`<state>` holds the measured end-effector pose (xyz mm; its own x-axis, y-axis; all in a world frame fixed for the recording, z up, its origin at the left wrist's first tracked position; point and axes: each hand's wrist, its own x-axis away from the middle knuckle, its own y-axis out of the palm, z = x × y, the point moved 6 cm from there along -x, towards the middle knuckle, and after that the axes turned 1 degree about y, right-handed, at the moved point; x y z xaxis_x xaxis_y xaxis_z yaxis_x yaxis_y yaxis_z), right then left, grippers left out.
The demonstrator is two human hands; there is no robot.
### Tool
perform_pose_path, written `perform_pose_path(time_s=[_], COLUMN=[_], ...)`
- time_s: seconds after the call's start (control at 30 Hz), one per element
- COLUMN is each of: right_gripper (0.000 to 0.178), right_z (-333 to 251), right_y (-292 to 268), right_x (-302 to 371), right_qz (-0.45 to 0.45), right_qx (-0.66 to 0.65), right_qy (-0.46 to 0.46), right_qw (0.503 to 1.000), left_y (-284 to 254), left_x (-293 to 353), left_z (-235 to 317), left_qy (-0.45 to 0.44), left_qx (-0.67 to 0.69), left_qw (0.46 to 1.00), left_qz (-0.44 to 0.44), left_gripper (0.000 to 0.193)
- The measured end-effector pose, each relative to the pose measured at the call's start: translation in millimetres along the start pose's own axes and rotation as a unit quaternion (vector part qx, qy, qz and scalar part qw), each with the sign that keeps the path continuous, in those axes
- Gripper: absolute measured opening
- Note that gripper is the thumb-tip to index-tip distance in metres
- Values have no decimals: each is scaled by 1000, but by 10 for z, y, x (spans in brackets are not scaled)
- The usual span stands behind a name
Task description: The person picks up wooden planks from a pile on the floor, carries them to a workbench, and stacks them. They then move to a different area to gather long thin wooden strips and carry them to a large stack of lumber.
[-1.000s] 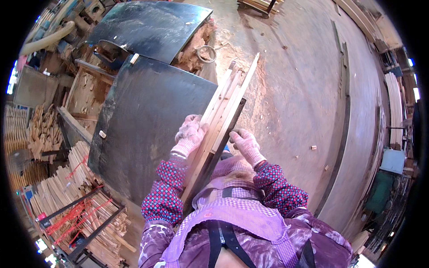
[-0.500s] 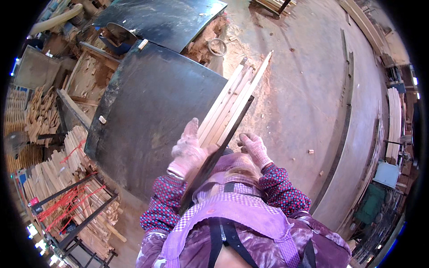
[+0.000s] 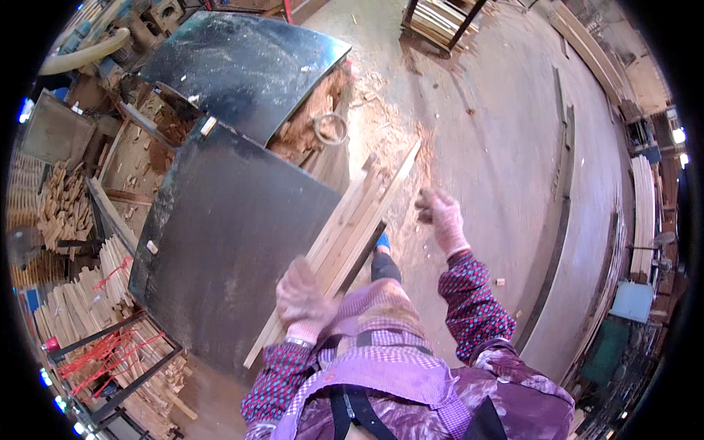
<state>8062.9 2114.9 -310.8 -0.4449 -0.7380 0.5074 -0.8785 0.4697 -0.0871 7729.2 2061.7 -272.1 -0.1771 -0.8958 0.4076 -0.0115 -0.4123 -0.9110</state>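
A bundle of long, pale wooden strips (image 3: 359, 220) lies slanted along the right edge of the dark metal table (image 3: 220, 242). One strip reaches down and left past the others. My left hand (image 3: 302, 297), in a pale pinkish work glove, is over the near part of the strips; its fingers are smeared by motion, so their grip is unclear. Off to the right of the bundle, my right hand (image 3: 444, 220), gloved alike, is raised over the floor. Its fingers are loosely bent and apart, with nothing visible in them.
A second dark metal panel (image 3: 249, 66) adjoins the table's far side. Sawdust and a metal ring (image 3: 330, 128) lie beside it. Bundled wood on a rack (image 3: 110, 352) stands at the left. A frame holding strips (image 3: 440, 26) is at the far end. Small offcuts dot the floor.
The strips have shifted down and left, and one now sticks out past my left hand. My left hand has moved slightly down; my right hand has risen away from the bundle.
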Motion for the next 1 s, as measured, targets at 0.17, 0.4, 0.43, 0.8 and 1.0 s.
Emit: perform_pose_path(time_s=[0.17, 0.4, 0.43, 0.8, 1.0], right_gripper=[39, 50, 54, 79, 79], right_z=[-1312, -1495, -1476, -1237, -1540], right_y=[217, 1215, 1393, 2779, 3195], right_x=[-1543, -3903, -4115, -5745, -5919], right_qz=[-54, -172, -174, -168, -178], right_qx=[115, 271, 293, 418, 368], right_qy=[-122, -83, -71, -147, -170], right_qw=[984, 944, 938, 880, 897], left_y=[164, 540, 517, 247, 222], left_x=[32, 187, 192, 56, 81], left_z=[-64, -287, -255, -153, -159], left_qy=[-21, -53, -53, -4, -15], left_qx=[-17, -83, -79, -52, -42], left_qw=[997, 995, 995, 996, 996], left_qz=[73, 33, 38, 70, 76], left_gripper=[116, 123, 121, 105, 96])
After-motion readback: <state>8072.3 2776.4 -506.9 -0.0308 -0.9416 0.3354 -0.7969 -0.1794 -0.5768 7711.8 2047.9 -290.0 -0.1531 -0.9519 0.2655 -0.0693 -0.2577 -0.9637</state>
